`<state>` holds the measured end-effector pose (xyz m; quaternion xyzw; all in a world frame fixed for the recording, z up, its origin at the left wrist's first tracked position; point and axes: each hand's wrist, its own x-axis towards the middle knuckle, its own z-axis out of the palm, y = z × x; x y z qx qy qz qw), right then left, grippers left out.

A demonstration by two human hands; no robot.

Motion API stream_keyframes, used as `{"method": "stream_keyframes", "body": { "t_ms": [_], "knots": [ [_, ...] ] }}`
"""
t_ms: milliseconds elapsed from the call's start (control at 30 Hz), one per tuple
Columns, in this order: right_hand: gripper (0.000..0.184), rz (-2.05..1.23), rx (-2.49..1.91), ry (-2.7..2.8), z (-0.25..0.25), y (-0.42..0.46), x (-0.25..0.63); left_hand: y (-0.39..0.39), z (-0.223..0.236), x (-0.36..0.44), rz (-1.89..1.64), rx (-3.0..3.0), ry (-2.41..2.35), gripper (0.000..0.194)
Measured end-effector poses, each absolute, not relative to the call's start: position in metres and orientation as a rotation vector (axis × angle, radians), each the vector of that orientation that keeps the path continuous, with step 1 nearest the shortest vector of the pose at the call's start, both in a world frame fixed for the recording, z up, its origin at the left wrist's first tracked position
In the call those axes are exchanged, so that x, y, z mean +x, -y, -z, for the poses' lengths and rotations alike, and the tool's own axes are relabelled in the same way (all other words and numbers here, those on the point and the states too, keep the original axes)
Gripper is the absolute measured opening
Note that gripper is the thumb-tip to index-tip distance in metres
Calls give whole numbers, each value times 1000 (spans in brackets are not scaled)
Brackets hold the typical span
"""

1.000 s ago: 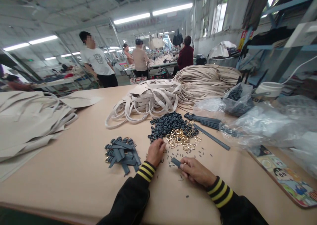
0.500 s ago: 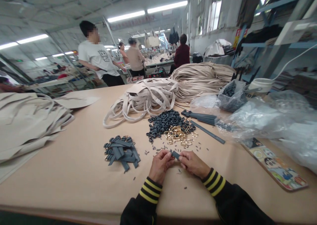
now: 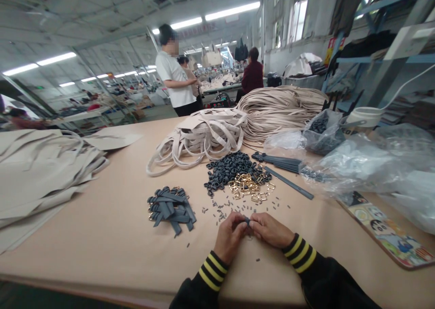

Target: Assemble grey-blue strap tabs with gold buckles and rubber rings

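Close together above the near part of the table, my left hand (image 3: 229,237) and my right hand (image 3: 273,231) pinch a short dark grey strap (image 3: 247,220) between them. Fingers cover most of that strap. Just beyond my hands lie small dark bits (image 3: 220,209), gold rectangular buckles (image 3: 248,185) and a heap of dark grey loops (image 3: 228,169). To the left is a pile of dark grey straps (image 3: 173,211) with gold metal at their ends. A longer dark strap (image 3: 288,182) and a fanned bundle of strips (image 3: 282,161) lie to the right of the loops.
Beige straps (image 3: 207,134) and a large beige cord bundle (image 3: 282,109) lie at the back. Cream fabric panels (image 3: 41,173) cover the left side. Clear plastic bags (image 3: 360,161) and a cartoon-printed board (image 3: 390,232) are on the right. A person in a white shirt (image 3: 176,80) stands beyond the table.
My hands have come closer together, and the strap between them is now mostly covered by fingers. In the background, the person in the white shirt has moved right. The view has shifted slightly.
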<state>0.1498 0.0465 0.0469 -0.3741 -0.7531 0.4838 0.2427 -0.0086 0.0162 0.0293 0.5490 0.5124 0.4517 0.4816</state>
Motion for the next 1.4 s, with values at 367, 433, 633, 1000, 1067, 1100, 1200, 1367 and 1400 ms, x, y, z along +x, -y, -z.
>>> {"method": "stream_keyframes", "body": {
  "t_ms": [367, 433, 633, 1000, 1067, 1100, 1200, 1367, 1400],
  "knots": [
    [26, -1202, -1113, 1980, -31, -42, 140, -23, -30, 0, -1052, 941, -1088, 31],
    [25, -1167, -1128, 1986, -32, -42, 140, -22, -28, 3, -1026, 926, -1089, 31],
    [15, -1128, -1118, 2005, -39, -46, 146, -27, -26, 3, -1073, 940, -1204, 30],
    [21, -1124, -1321, 1482, -46, -67, 177, -69, -46, 19, -964, 2050, -1351, 23],
    [20, -1171, -1315, 1385, -43, -70, 179, -76, -47, 25, -720, 2468, -1296, 25],
    [19, -1193, -1300, 1366, -41, -70, 179, -80, -48, 28, -581, 2595, -1289, 24],
    [17, -1223, -1272, 1354, -38, -70, 177, -92, -47, 35, -293, 2773, -1360, 21],
    [13, -1253, -1311, 1322, -36, -70, 175, -102, -50, 30, -389, 2588, -1395, 19],
    [13, -1268, -1326, 1315, -35, -70, 175, -100, -52, 26, -450, 2466, -1409, 20]
  ]
}}
